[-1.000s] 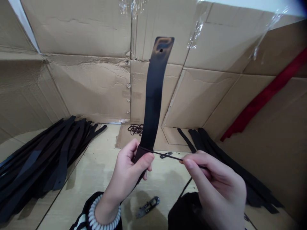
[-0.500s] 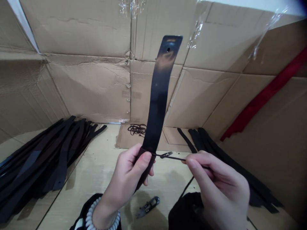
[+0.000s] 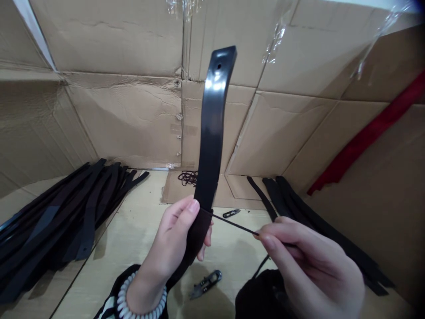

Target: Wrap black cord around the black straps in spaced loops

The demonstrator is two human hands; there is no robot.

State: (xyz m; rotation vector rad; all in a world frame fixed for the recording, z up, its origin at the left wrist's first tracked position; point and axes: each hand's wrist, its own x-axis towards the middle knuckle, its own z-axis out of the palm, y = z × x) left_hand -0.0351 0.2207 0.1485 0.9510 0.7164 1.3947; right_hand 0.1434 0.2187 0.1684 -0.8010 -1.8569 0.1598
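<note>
Above the table point(image 3: 139, 266), left fingers point(image 3: 179, 217) gripping black strap point(image 3: 210, 133), right fingers point(image 3: 268, 239) pinching cord point(image 3: 235, 225)

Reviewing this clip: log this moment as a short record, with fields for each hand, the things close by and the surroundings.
left hand: left hand grips black strap, held upright, punched hole near top end
right hand: right hand pinches thin black cord, which runs to the strap
close by: thread snips, smaller snips, dark cord coil
wrist: white coiled bracelet on left
surroundings: black strap piles on pale work surface, cardboard walls, red strip
</note>
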